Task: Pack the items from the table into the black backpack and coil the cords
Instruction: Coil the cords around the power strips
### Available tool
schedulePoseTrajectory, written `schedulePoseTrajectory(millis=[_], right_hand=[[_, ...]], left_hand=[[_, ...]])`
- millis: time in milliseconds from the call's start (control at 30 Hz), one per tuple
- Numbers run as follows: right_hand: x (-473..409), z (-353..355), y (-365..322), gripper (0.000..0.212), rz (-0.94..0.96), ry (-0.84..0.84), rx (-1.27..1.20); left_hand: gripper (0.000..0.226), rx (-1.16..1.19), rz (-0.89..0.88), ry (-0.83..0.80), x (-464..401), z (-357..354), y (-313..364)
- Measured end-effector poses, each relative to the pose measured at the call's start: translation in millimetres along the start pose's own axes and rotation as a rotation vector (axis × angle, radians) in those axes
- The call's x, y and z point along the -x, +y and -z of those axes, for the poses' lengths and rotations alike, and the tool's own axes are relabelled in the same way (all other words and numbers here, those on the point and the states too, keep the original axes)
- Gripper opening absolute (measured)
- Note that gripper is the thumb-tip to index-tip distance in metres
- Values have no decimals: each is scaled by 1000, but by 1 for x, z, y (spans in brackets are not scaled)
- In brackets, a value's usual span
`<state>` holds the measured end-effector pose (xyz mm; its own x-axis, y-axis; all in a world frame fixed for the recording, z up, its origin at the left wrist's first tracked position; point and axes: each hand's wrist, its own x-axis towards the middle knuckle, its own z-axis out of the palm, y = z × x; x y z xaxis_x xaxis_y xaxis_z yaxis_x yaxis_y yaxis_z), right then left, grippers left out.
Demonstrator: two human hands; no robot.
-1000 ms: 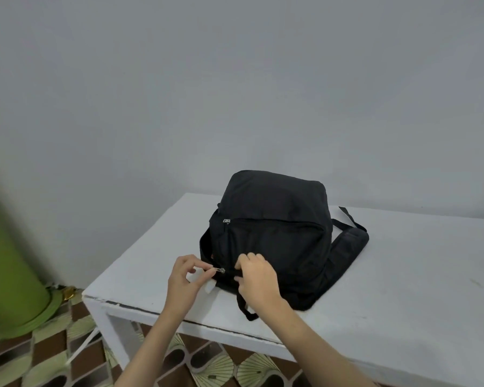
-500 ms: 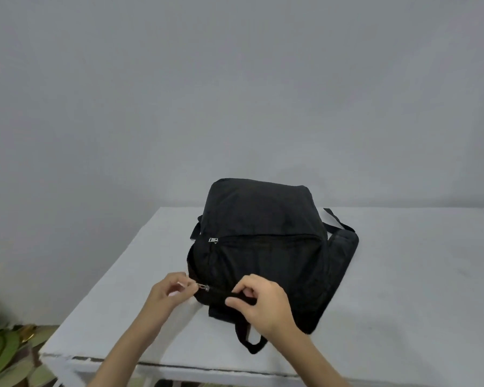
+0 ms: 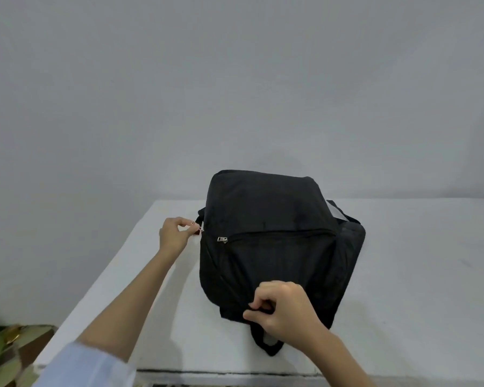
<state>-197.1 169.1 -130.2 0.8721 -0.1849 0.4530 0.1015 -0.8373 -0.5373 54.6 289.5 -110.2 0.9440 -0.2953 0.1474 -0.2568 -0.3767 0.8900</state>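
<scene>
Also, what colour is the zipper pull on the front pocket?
Silver metal, against the black backpack; the zipper pull shows in the head view.

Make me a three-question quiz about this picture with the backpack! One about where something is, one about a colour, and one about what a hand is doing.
1. Where does the backpack lie?
A. on the white table
B. on the floor
C. on a chair

2. What colour is the backpack?
A. red
B. black
C. green

3. What does the left hand do?
A. lies flat on the table
B. pinches a zipper pull
C. holds a cord

Answers: 1 A, the table shows all round it. 2 B, all its fabric is black. 3 B, finger and thumb meet on the metal pull at the bag's side.
</scene>
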Motion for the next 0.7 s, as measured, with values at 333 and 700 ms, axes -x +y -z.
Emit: schedulePoseTrajectory(millis=[333, 700], right_hand=[[15, 56, 12, 23, -511, 818, -281], [-2, 80, 67, 39, -1047, 182, -643]], left_hand=[[57, 547, 462, -353, 47, -6, -6], [66, 570, 336, -373, 63, -35, 35]])
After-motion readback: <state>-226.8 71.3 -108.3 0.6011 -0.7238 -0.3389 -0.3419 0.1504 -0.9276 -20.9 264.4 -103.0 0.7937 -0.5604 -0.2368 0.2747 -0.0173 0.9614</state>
